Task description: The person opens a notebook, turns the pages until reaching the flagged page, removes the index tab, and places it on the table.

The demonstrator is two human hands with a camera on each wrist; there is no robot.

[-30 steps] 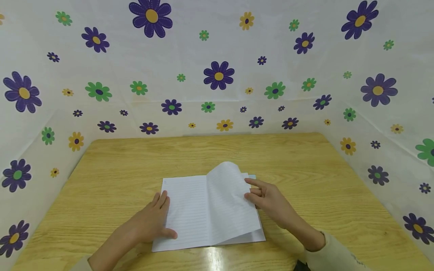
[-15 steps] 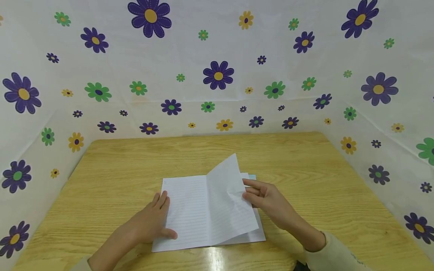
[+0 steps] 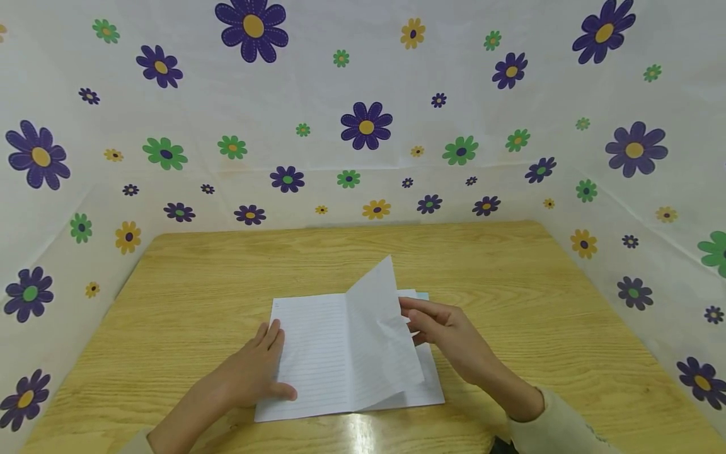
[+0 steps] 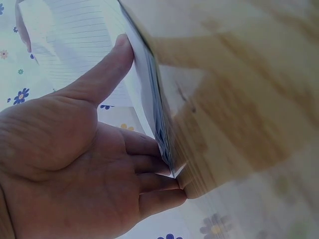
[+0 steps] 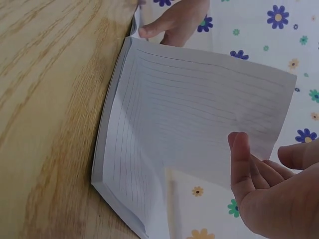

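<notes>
An open notebook (image 3: 314, 359) with white ruled pages lies on the wooden table. One page (image 3: 377, 347) stands lifted from its right half, tilted up from the spine with a crease near its outer edge. My left hand (image 3: 255, 371) rests on the left page's outer edge, thumb on the paper and fingers straight along the side; in the left wrist view, its fingertips meet the notebook's corner. My right hand (image 3: 454, 337) has loosely bent fingers against the underside of the raised page, at its outer edge. In the right wrist view, the thumb stands apart from the paper.
White cloth (image 3: 312, 82) with purple, green and yellow flowers hangs behind and on both sides of the table (image 3: 198, 277). A light blue corner (image 3: 423, 295) peeks out at the notebook's top right. Something dark (image 3: 501, 445) shows at the bottom edge beside the right sleeve.
The page has straightened from a curled shape and moved left. My right hand's fingers have shifted left with it, the thumb coming away from the page. The left hand stays in place.
</notes>
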